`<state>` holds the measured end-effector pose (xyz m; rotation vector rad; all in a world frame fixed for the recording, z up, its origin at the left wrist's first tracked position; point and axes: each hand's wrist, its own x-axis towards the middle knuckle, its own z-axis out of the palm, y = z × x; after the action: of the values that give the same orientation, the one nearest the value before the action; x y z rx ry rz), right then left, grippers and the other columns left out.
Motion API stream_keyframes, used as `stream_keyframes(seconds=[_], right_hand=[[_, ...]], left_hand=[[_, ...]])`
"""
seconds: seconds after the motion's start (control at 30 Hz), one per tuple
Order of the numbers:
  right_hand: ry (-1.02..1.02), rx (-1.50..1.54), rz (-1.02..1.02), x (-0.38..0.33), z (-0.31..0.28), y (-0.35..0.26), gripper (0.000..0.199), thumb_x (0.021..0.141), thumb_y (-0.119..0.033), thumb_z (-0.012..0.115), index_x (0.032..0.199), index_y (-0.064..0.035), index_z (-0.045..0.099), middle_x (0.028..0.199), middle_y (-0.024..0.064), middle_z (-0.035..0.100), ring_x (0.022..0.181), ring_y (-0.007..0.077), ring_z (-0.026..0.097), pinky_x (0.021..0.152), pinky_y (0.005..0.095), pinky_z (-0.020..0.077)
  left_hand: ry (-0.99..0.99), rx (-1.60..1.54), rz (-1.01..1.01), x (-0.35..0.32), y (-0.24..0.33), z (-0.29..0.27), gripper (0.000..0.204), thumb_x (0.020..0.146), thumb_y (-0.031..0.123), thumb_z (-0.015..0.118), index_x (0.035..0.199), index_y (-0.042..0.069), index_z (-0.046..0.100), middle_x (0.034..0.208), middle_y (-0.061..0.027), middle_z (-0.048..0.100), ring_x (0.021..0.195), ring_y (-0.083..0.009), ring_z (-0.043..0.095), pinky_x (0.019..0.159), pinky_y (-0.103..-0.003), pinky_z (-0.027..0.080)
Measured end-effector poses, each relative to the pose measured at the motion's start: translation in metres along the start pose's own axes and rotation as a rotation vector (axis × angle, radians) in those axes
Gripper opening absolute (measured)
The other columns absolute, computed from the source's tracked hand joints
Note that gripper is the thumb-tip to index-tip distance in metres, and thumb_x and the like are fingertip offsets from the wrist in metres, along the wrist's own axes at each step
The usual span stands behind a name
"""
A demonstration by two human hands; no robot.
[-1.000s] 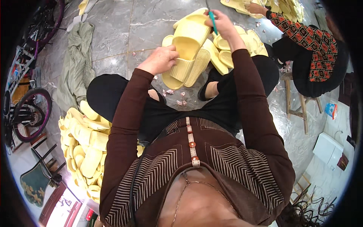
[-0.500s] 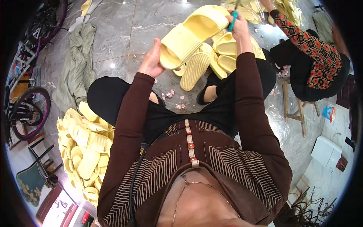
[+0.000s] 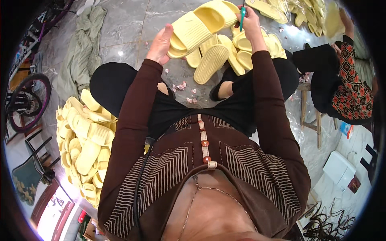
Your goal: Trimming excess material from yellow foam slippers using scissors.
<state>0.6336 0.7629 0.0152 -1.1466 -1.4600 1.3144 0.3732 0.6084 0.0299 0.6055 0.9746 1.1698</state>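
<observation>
A pale yellow slide slipper with a ribbed strap is held up in front of my knees. My left hand grips its near left end, thumb along the side. At the far right end, my right hand is closed around a small teal-handled tool; its exact kind is unclear. The right fingers also meet the slipper's edge, partly hidden. Below the raised slipper, several more yellow slippers lie on the floor between my feet, one with its textured sole facing up.
A big heap of yellow slippers is at my left. Crumpled grey-green cloth and a bicycle wheel lie beyond it. To the right, a co-worker in a patterned sleeve sits near a wooden stool. Small scraps dot the floor.
The slipper and both hands sit slightly higher in view, and the teal tool has turned more upright. The co-worker's arm has swung right and now lifts a yellow piece.
</observation>
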Motion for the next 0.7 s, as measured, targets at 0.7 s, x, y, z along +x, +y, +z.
stream_keyframes(seconds=[0.7], right_hand=[[-0.056,-1.076,0.246,0.000,-0.028,0.120,0.042,0.067,-0.034,0.067,0.087,0.0024,0.061,0.090,0.0229,0.060,0.084,0.0366,0.059,0.074,0.0406,0.0469]], left_hand=[[0.632,-0.130,0.461,-0.126,0.124,-0.082,0.038,0.080,0.015,0.057,0.111,-0.002,0.044,0.109,-0.0175,0.052,0.099,-0.0331,0.052,0.083,-0.050,0.046]])
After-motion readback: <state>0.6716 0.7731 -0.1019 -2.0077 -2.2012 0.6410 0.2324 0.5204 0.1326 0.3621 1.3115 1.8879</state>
